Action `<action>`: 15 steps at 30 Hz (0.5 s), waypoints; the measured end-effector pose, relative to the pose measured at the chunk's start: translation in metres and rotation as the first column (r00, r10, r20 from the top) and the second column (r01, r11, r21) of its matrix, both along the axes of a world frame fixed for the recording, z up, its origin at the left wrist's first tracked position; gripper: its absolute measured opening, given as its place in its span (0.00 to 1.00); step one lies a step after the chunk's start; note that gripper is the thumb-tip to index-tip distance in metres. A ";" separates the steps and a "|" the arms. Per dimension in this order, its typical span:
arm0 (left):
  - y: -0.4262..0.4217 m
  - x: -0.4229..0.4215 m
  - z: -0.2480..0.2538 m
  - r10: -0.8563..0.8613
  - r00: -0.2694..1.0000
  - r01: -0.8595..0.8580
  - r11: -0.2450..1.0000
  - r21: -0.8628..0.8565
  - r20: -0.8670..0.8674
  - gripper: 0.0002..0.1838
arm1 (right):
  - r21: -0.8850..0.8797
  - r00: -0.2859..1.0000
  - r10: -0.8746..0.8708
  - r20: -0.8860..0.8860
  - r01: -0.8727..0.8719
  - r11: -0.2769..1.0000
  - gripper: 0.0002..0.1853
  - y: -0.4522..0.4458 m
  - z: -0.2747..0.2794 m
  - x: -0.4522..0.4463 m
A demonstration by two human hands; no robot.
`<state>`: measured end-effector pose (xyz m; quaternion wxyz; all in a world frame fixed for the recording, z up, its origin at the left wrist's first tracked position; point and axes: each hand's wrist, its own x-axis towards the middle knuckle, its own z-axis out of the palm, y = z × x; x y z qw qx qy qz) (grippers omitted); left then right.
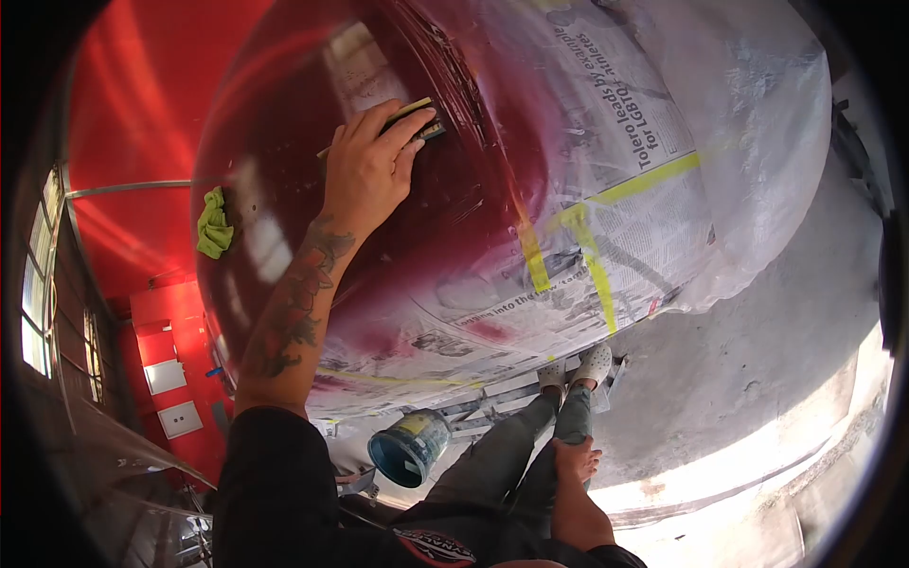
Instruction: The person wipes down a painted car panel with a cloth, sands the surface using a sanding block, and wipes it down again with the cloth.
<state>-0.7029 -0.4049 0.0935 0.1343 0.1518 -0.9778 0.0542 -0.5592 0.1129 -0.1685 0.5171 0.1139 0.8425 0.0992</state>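
My left hand (367, 166) presses down on a glossy dark red painted car panel (398, 204). Its fingers are closed over a thin, flat sanding block (421, 115) with a yellowish edge; most of the block is hidden under the hand. Wet streaks run over the paint just beyond the fingertips. Down by my leg, my right hand (576, 459) rests on the trouser near the knee, with no object visible in it. A crumpled lime-green cloth (215, 223) lies on the panel to the left of my left forearm.
Newspaper masking (606, 104) and yellow tape (649, 178) border the paint, with plastic sheeting (748, 123) at the right. A blue-tinted bucket (409, 449) stands below the panel, beside my legs. A red wall (142, 95) rises at the left. Concrete floor (729, 350) stretches to the right.
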 end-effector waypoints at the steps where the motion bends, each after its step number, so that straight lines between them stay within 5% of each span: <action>1: -0.011 -0.009 0.001 0.023 1.000 -0.023 1.000 -0.007 -0.003 0.21 | -0.019 0.986 -0.142 -0.090 0.141 0.990 0.48 0.004 -0.018 -0.007; 2: -0.023 -0.016 0.002 0.050 0.999 -0.050 0.999 -0.015 -0.002 0.21 | -0.052 0.945 -0.278 -0.171 0.273 0.961 0.46 0.006 -0.030 -0.015; 3: -0.033 -0.022 0.001 0.054 0.998 -0.054 0.998 -0.011 -0.012 0.21 | -0.246 0.897 -0.301 -0.325 0.227 0.942 0.43 -0.008 -0.025 -0.037; 5: -0.046 -0.032 -0.003 0.088 0.995 -0.090 0.994 -0.064 -0.042 0.22 | -0.630 0.725 -0.418 -0.547 -0.028 0.776 0.36 -0.071 0.005 -0.114; 7: -0.028 -0.020 -0.003 0.092 0.995 -0.093 0.995 -0.043 -0.031 0.22 | -0.737 0.566 -0.493 -0.660 -0.360 0.573 0.32 -0.162 0.073 -0.188; 9: 0.001 -0.006 0.005 0.064 0.998 -0.064 0.998 -0.001 0.008 0.23 | -0.724 0.506 -0.558 -0.657 -0.628 0.284 0.29 -0.241 0.133 -0.237; 15: -0.033 -0.024 0.009 0.054 0.998 -0.054 0.999 -0.003 0.018 0.22 | -0.594 0.478 -0.469 -0.743 -0.793 0.132 0.29 -0.342 0.155 -0.270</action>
